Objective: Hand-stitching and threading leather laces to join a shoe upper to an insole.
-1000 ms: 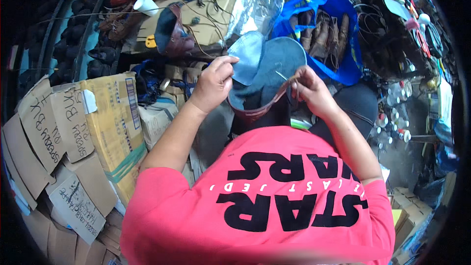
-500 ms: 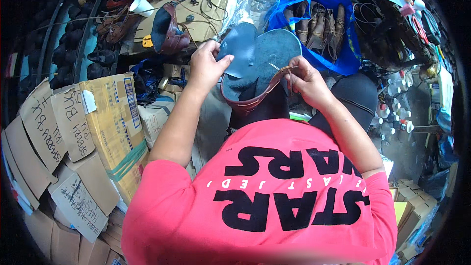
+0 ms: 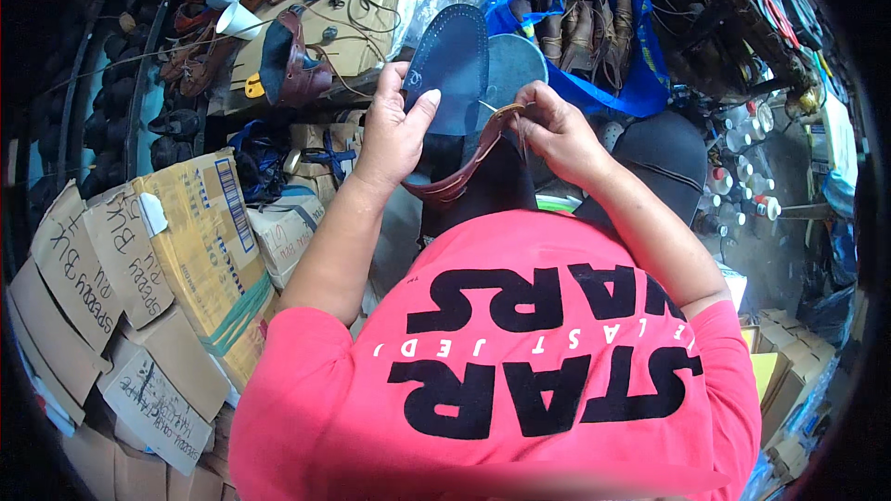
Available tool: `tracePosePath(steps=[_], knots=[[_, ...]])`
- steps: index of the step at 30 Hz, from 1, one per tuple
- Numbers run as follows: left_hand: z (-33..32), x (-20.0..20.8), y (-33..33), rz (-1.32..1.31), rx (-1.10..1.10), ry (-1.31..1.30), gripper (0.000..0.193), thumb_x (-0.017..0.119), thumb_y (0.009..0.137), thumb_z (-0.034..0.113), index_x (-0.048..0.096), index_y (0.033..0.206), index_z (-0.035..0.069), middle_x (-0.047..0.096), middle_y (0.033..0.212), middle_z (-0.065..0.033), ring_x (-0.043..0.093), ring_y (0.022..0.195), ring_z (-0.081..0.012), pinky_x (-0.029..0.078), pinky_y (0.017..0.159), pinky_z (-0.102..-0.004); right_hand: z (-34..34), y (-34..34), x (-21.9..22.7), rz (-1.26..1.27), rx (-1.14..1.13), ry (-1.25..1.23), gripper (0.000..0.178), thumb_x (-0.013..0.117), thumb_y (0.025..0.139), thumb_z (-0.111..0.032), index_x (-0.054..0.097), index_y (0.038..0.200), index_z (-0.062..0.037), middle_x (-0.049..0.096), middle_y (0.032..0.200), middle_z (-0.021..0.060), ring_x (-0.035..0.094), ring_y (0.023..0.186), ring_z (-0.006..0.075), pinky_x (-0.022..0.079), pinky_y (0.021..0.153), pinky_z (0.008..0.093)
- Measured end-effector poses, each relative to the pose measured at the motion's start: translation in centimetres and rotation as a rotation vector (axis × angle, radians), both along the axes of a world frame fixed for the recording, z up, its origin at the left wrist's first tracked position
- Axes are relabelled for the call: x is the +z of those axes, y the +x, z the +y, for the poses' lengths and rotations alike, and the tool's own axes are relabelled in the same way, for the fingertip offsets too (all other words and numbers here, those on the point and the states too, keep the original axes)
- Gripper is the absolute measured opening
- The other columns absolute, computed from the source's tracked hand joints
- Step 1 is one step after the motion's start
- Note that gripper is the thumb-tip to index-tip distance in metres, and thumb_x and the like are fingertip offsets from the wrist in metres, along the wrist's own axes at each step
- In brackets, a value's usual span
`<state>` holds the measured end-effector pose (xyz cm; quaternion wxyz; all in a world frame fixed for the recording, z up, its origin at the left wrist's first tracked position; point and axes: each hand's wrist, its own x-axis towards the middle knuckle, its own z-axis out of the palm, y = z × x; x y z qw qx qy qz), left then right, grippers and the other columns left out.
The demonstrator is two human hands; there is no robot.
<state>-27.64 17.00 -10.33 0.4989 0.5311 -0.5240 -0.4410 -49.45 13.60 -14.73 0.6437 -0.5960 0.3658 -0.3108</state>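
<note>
My left hand [image 3: 397,122] is closed on a dark sole-shaped piece [image 3: 455,65] with a row of small holes along its rim, thumb on its face. It stands tilted above a brown leather shoe upper [image 3: 450,184], whose grey inner side [image 3: 520,60] shows behind it. My right hand [image 3: 560,127] pinches the other end of this upper. Beside its fingertips a thin, pale pointed thing [image 3: 486,106] sticks out, perhaps a needle. A brown strand hangs below those fingers.
A blue bag [image 3: 661,42] of brown shoes stands beyond my hands. Far left, another brown upper [image 3: 309,74] and a white cup [image 3: 238,21] sit by cardboard. Boxes [image 3: 190,223] crowd the left, and several plastic bottles [image 3: 729,218] the right.
The dark sole-shaped piece has swung more upright, with its holed rim now showing. Both hands have shifted slightly up in view, and the right hand still pinches the leather.
</note>
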Motion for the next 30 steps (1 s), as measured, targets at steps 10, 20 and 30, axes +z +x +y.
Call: tracePosePath(steps=[10, 20, 30], knots=[[0.2, 0.9, -0.2, -0.07, -0.021, -0.025, 0.021, 0.055, 0.089, 0.001, 0.048, 0.109, 0.004, 0.06, 0.098, -0.0042, 0.054, 0.089, -0.0092, 0.044, 0.079, -0.0248, 0.0, 0.2, 0.3, -0.041, -0.018, 0.03, 0.011, 0.057, 0.088, -0.004, 0.049, 0.095, -0.0032, 0.051, 0.073, 0.0003, 0.046, 0.067, 0.0052, 0.04, 0.057, 0.0238], [0.3, 1.2, -0.2, -0.292, -0.022, -0.064, 0.022, 0.06, 0.087, 0.004, 0.049, 0.107, 0.002, 0.063, 0.091, -0.0065, 0.057, 0.083, -0.0099, 0.046, 0.075, -0.0262, 0.3, 0.3, -0.2, -0.051, -0.081, -0.031, 0.011, 0.057, 0.086, -0.003, 0.05, 0.094, -0.0032, 0.053, 0.068, 0.0018, 0.048, 0.063, 0.0062, 0.04, 0.056, 0.0249], [-0.5, 2.6, -1.6, -0.182, -0.227, 0.018, 0.038, 0.068, 0.085, 0.015, 0.05, 0.116, 0.003, 0.063, 0.098, -0.0067, 0.057, 0.089, -0.0101, 0.046, 0.08, -0.0266, 0.6, 1.1, 0.7, -0.071, -0.061, -0.053, 0.011, 0.057, 0.086, -0.004, 0.051, 0.095, -0.0029, 0.055, 0.068, 0.0025, 0.05, 0.064, 0.0075, 0.043, 0.058, 0.0257]])
